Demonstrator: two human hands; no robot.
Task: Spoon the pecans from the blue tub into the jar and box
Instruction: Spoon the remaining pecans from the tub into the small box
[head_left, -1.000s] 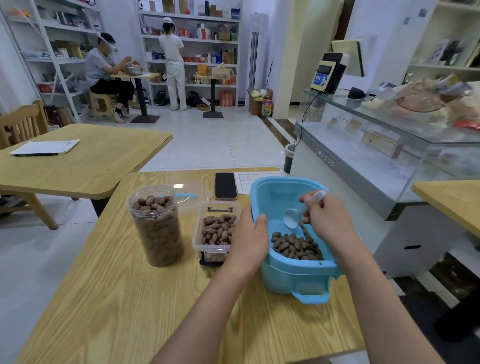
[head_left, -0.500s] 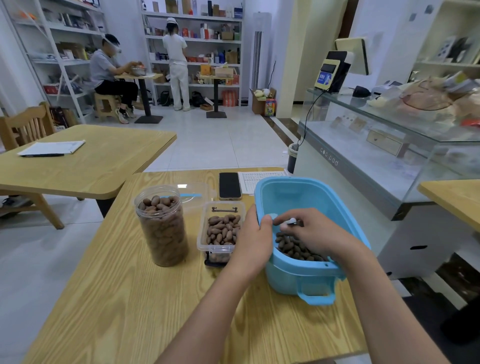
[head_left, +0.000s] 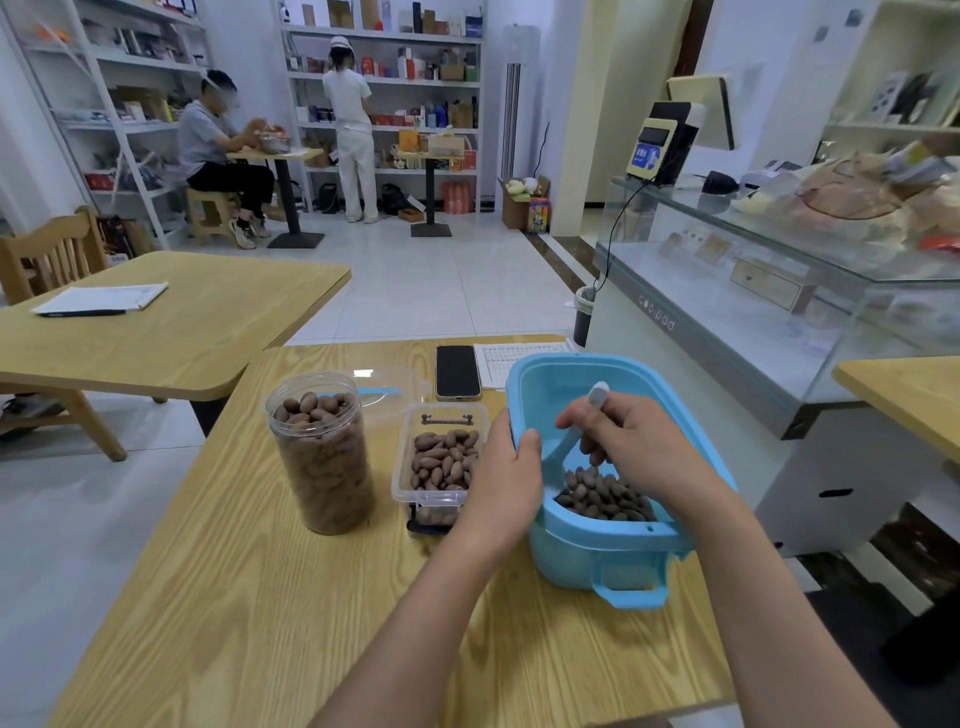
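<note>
Single view only, head-worn, wide-angle; no second view to share scene with. Looks forward and down across wooden table (head_left: 218, 597) from near edge. Both forearms enter from bottom of frame; left hand (head_left: 506, 478) and right hand (head_left: 634, 447) sit close, centre-right, at blue tub (head_left: 618, 551). Jar (head_left: 322, 457) and box (head_left: 439, 467) just left of centre. Shop floor, shelving (head_left: 384, 83) recede into upper half; glass counter (head_left: 779, 291) along right. Edges bow from lens distortion.
</note>
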